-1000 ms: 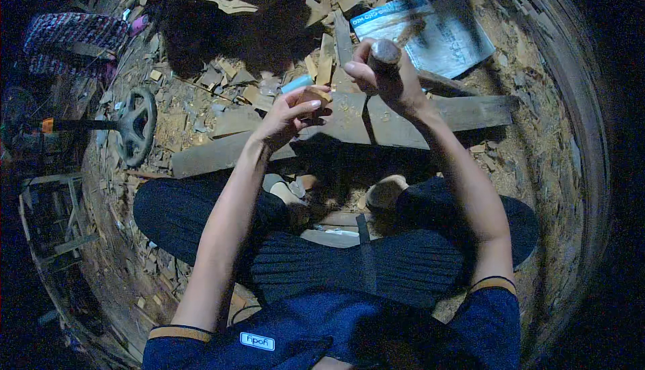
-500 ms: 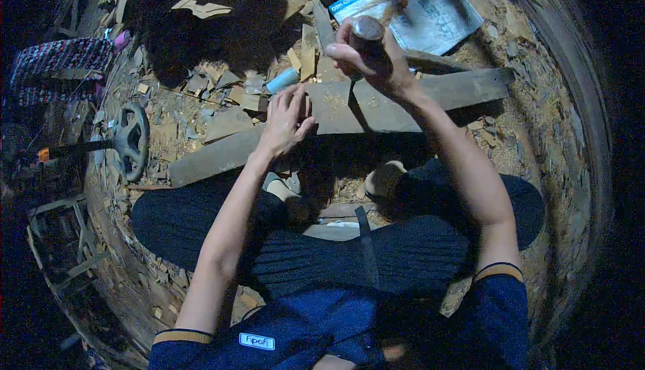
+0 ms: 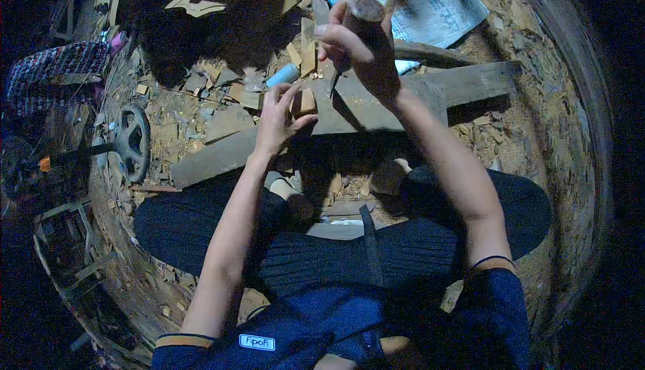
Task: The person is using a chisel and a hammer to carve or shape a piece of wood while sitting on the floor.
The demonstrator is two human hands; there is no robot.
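My left hand [image 3: 274,120] is at a long plank [image 3: 410,98] lying across in front of my legs. Its fingers and thumb curl around a small wood block [image 3: 306,102] on that plank. Above the plank, further right, my right hand [image 3: 366,54] is wrapped around a tool's thick handle [image 3: 367,8], whose round end points up. From under that fist a dark narrow blade [image 3: 336,79] reaches down toward the plank. The exact kind of tool is hidden by the hand.
Beyond the plank lie a light blue cylinder [image 3: 283,75], scattered wood scraps [image 3: 308,47] and a printed white-and-blue sack [image 3: 440,14]. A spoked handwheel [image 3: 134,143] stands at the left, near a patterned cloth [image 3: 57,71]. My feet [image 3: 285,187] are behind the plank.
My right hand has moved slightly up and left with the tool, showing more of its blade. My left fingers have shifted, so the wood block now shows between them and the thumb.
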